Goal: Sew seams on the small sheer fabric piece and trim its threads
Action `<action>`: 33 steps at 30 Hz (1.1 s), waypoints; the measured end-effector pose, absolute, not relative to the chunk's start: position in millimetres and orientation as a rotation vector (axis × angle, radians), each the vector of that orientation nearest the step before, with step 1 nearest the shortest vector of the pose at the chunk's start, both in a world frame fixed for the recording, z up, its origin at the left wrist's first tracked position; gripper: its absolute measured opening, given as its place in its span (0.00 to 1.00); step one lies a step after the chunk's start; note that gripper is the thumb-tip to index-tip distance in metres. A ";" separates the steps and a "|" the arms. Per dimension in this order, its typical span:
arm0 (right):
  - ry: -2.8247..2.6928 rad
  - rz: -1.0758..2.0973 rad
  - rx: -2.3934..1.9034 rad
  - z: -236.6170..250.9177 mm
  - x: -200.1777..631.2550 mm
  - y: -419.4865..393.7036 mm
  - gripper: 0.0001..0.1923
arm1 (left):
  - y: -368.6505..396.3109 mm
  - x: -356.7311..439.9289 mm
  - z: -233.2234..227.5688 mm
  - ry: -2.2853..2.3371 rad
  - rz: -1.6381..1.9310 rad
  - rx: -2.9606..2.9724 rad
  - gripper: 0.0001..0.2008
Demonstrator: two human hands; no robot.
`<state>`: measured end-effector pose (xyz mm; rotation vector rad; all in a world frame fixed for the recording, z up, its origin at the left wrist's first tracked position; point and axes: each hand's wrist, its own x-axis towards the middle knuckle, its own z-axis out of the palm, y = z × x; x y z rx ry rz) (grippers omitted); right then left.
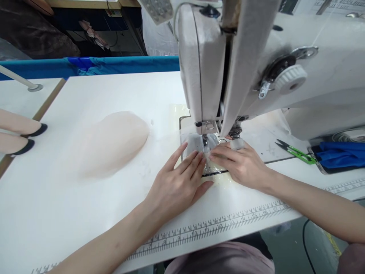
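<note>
Sheer, near-transparent fabric piece (199, 150) lies on the metal needle plate under the white sewing machine's presser foot (205, 140), pinned flat by the open left hand (178, 182) and right hand (241, 161), fingers extended, grasping nothing, apparently to steady it at the needle.

White sewing machine (256, 68); pale peach fabric (111, 142); green snips (296, 152); blue cloth (339, 154).

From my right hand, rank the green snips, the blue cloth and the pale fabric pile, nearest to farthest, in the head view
1. green snips, just right of the right hand.
2. blue cloth, farther right, beyond the snips.
3. pale fabric pile, far left, past the left hand.
</note>
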<state>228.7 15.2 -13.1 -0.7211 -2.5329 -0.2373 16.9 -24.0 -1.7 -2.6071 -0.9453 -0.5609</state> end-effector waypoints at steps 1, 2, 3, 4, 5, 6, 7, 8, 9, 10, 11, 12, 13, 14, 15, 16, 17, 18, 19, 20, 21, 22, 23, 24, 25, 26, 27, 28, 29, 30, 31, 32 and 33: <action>-2.533 -0.250 -0.720 -13.2 228.7 15.2 0.21 | -23.9 17.0 -1.7 -0.945 -0.560 -2.607 0.18; -2.533 -0.263 -0.716 -13.3 228.7 15.3 0.21 | -23.7 17.1 -1.8 -0.945 -0.558 -2.610 0.18; -2.533 -0.274 -0.715 -13.4 228.8 15.5 0.20 | -23.5 17.1 -2.0 -0.947 -0.555 -2.612 0.18; -2.535 -0.285 -0.712 -13.5 228.8 15.7 0.20 | -23.3 17.1 -2.4 -0.952 -0.551 -2.615 0.19; -2.537 -0.298 -0.713 -13.5 228.8 16.1 0.20 | -22.8 17.0 -3.0 -0.957 -0.547 -2.617 0.19; -2.539 -0.312 -0.717 -13.6 228.7 16.6 0.19 | -22.2 16.8 -3.9 -0.963 -0.546 -2.619 0.20; -2.542 -0.329 -0.725 -13.8 228.6 17.2 0.19 | -21.4 16.4 -5.0 -0.970 -0.548 -2.620 0.20; -2.547 -0.344 -0.735 -14.0 228.4 17.9 0.19 | -20.4 15.9 -6.4 -0.977 -0.552 -2.620 0.21; -2.551 -0.357 -0.741 -14.3 228.3 18.6 0.19 | -19.2 15.3 -8.0 -0.986 -0.557 -2.620 0.21; -2.553 -0.367 -0.745 -14.6 228.1 19.4 0.19 | -18.0 14.6 -9.7 -0.997 -0.562 -2.619 0.21; -2.555 -0.373 -0.749 -15.0 228.1 20.1 0.19 | -16.8 13.9 -11.2 -1.006 -0.564 -2.618 0.22; -2.559 -0.376 -0.752 -15.4 228.0 20.8 0.19 | -15.6 13.3 -12.6 -1.014 -0.566 -2.617 0.22; -2.561 -0.378 -0.757 -15.8 228.0 21.4 0.19 | -14.4 12.7 -13.6 -1.019 -0.568 -2.617 0.22; -2.564 -0.380 -0.765 -16.0 228.0 22.0 0.20 | -13.4 12.3 -14.3 -1.020 -0.571 -2.619 0.23; -2.569 -0.386 -0.776 -16.1 227.8 22.5 0.20 | -12.4 12.0 -14.8 -1.021 -0.574 -2.620 0.23; -2.575 -0.396 -0.787 -16.0 227.6 23.0 0.20 | -11.4 11.9 -15.1 -1.023 -0.578 -2.621 0.23; -2.581 -0.409 -0.796 -15.7 227.3 23.5 0.20 | -10.5 11.8 -15.2 -1.028 -0.580 -2.622 0.23; -2.585 -0.422 -0.806 -15.4 226.9 24.0 0.20 | -9.6 11.8 -15.3 -1.036 -0.578 -2.622 0.23; -2.589 -0.434 -0.814 -14.9 226.4 24.6 0.20 | -8.7 11.8 -15.4 -1.046 -0.574 -2.622 0.23; -2.594 -0.443 -0.820 -14.5 226.0 25.2 0.20 | -7.7 11.7 -15.5 -1.054 -0.571 -2.623 0.24; -2.599 -0.445 -0.825 -14.3 225.6 25.8 0.20 | -6.7 11.5 -15.7 -1.062 -0.570 -2.622 0.24; -2.605 -0.445 -0.826 -14.1 225.3 26.4 0.20 | -5.7 11.3 -16.0 -1.070 -0.571 -2.621 0.24; -2.610 -0.443 -0.826 -14.1 225.1 26.9 0.20 | -4.6 11.0 -16.2 -1.077 -0.575 -2.622 0.24; -2.616 -0.439 -0.824 -14.3 225.1 27.2 0.20 | -3.6 10.7 -16.4 -1.085 -0.581 -2.623 0.24; -2.619 -0.435 -0.821 -14.5 225.2 27.4 0.20 | -2.6 10.4 -16.5 -1.093 -0.583 -2.627 0.24; -2.619 -0.430 -0.822 -14.6 225.3 27.4 0.20 | -1.5 10.2 -16.6 -1.104 -0.582 -2.634 0.24; -2.615 -0.428 -0.822 -14.6 225.5 27.3 0.20 | -0.6 9.9 -16.6 -1.114 -0.581 -2.640 0.24; -2.610 -0.427 -0.823 -14.5 225.7 27.0 0.19 | 0.4 9.7 -16.5 -1.122 -0.579 -2.646 0.24; -2.608 -0.427 -0.827 -14.1 226.0 26.7 0.19 | 1.2 9.5 -16.3 -1.130 -0.578 -2.650 0.24; -2.606 -0.427 -0.832 -13.6 226.2 26.5 0.19 | 2.0 9.3 -16.1 -1.140 -0.576 -2.652 0.24; -2.606 -0.428 -0.839 -13.0 226.5 26.4 0.19 | 2.7 9.2 -15.9 -1.150 -0.574 -2.656 0.25; -2.603 -0.427 -0.843 -12.4 226.8 26.4 0.19 | 3.3 8.9 -15.7 -1.160 -0.571 -2.659 0.25; -2.596 -0.424 -0.843 -11.8 227.0 26.6 0.19 | 3.9 8.7 -15.7 -1.171 -0.564 -2.663 0.25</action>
